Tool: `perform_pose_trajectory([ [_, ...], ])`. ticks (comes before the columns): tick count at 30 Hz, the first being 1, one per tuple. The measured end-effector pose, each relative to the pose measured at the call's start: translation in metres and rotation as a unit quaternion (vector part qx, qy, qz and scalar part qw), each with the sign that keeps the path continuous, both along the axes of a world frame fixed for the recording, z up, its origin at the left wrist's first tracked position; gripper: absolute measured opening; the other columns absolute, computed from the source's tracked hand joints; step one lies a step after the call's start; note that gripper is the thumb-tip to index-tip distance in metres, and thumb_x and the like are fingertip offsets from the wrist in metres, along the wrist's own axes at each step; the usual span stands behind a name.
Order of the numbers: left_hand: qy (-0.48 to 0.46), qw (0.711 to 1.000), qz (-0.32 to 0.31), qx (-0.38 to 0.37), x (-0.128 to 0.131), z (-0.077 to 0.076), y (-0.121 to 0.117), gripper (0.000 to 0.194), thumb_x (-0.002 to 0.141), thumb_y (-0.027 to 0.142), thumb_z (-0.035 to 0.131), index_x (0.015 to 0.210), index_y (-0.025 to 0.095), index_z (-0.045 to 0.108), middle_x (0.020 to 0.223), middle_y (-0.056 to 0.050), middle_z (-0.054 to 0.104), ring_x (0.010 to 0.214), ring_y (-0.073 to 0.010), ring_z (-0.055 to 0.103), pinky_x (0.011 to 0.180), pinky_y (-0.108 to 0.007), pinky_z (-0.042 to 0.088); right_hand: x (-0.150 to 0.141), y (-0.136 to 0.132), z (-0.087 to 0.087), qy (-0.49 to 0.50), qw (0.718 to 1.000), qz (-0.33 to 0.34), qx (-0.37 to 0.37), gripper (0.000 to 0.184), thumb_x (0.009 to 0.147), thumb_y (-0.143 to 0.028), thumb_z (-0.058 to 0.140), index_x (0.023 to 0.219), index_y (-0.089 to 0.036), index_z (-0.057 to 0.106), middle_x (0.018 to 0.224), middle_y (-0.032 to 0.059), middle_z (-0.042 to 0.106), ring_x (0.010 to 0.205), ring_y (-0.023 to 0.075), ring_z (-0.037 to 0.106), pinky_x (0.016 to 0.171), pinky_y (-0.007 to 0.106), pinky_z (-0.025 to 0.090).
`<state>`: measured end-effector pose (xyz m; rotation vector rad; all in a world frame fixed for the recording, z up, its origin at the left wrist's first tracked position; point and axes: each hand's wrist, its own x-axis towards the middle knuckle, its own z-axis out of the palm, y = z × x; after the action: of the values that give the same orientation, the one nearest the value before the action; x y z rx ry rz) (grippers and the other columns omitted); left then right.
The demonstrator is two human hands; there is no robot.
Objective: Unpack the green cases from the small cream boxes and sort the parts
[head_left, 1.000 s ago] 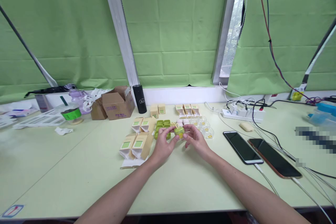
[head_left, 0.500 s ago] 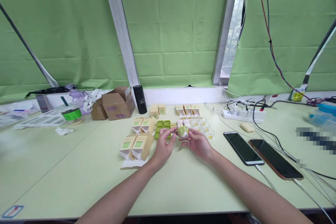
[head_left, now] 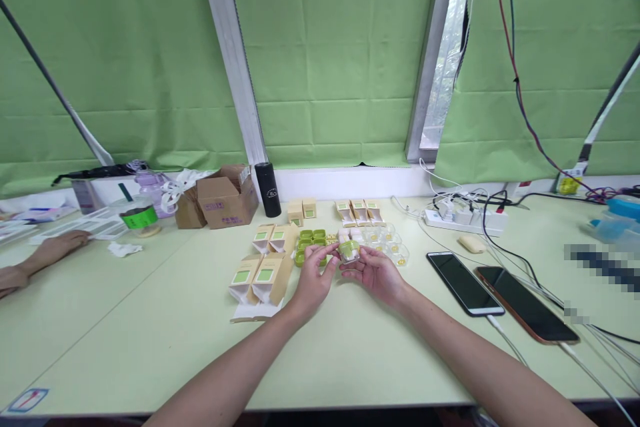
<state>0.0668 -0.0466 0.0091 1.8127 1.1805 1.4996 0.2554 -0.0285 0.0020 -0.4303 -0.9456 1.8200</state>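
Observation:
Between my two hands is a small box with a green part and a clear part, held just above the table. My left hand has its fingertips against the box's left side. My right hand grips the box from the right, thumb on top and fingers curled below. Just behind lie several small green trays, some pale pink pieces and several clear cups with yellow spots. Open kraft-paper boxes with green squares stand left of my left hand.
More kraft boxes stand behind. A black bottle, a cardboard carton and a drink cup are at back left. Two phones with cables and a power strip lie right. Another person's hand rests far left.
Another person's hand and forearm have come into view at the far left. The small box has tilted slightly in my hands, which otherwise stay nearly in place.

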Motion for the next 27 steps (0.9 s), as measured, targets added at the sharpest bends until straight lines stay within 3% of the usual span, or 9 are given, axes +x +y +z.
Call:
perform_pose_trajectory([
  [4, 0.0, 1.0, 0.015, -0.011, -0.001, 0.002, 0.001, 0.039, 0.094, 0.04, 0.065, 0.129, 0.023, 0.072, 0.111, -0.011, 0.068, 0.113, -0.0263, 0.06, 0.103, -0.043, 0.047, -0.001, -0.004, 0.007, -0.012, 0.999, -0.033, 0.028, 0.035, 0.08, -0.035, 0.084, 0.108, -0.02, 0.069, 0.109, 0.0091, 0.076, 0.092, 0.0241, 0.074, 0.086, 0.042, 0.057],
  [8, -0.017, 1.0, 0.021, -0.014, -0.002, 0.003, 0.005, 0.039, 0.094, 0.043, 0.065, 0.125, 0.022, 0.073, 0.112, -0.012, 0.072, 0.113, -0.0266, 0.062, 0.097, -0.04, 0.049, -0.003, -0.007, 0.008, -0.038, 0.992, -0.108, 0.061, 0.047, 0.075, -0.037, 0.089, 0.116, -0.024, 0.068, 0.109, 0.0064, 0.072, 0.096, 0.0239, 0.068, 0.081, 0.041, 0.059],
  [13, -0.089, 0.995, -0.029, -0.04, 0.0, 0.001, 0.011, 0.041, 0.092, 0.047, 0.068, 0.121, 0.018, 0.073, 0.121, -0.015, 0.074, 0.113, -0.0268, 0.069, 0.1, -0.043, 0.051, -0.006, -0.008, 0.008, -0.121, 0.967, -0.185, 0.13, 0.056, 0.073, -0.042, 0.088, 0.122, -0.026, 0.064, 0.118, 0.0077, 0.067, 0.098, 0.0231, 0.065, 0.075, 0.037, 0.06],
  [19, -0.164, 0.982, -0.052, -0.081, 0.002, 0.007, 0.009, 0.044, 0.081, 0.051, 0.078, 0.107, 0.016, 0.075, 0.115, -0.015, 0.076, 0.112, -0.0277, 0.071, 0.098, -0.043, 0.056, -0.011, -0.012, 0.009, -0.182, 0.929, -0.26, 0.188, 0.058, 0.07, -0.036, 0.089, 0.121, -0.028, 0.063, 0.12, 0.0071, 0.063, 0.113, 0.0245, 0.059, 0.085, 0.036, 0.058],
  [23, -0.187, 0.976, -0.061, -0.091, 0.003, 0.013, 0.007, 0.044, 0.078, 0.051, 0.08, 0.103, 0.016, 0.074, 0.116, -0.014, 0.076, 0.112, -0.0278, 0.071, 0.096, -0.042, 0.057, -0.012, -0.019, 0.013, -0.217, 0.905, -0.28, 0.233, 0.053, 0.075, -0.031, 0.084, 0.123, -0.03, 0.062, 0.125, 0.0076, 0.061, 0.121, 0.0257, 0.056, 0.087, 0.035, 0.056],
  [27, -0.189, 0.975, -0.072, -0.09, 0.002, 0.015, 0.006, 0.041, 0.077, 0.049, 0.082, 0.1, 0.016, 0.074, 0.114, -0.014, 0.076, 0.111, -0.0273, 0.07, 0.099, -0.043, 0.055, -0.013, -0.022, 0.015, -0.227, 0.899, -0.275, 0.255, 0.052, 0.079, -0.028, 0.08, 0.126, -0.03, 0.06, 0.128, 0.0076, 0.061, 0.122, 0.0257, 0.057, 0.09, 0.037, 0.056],
])
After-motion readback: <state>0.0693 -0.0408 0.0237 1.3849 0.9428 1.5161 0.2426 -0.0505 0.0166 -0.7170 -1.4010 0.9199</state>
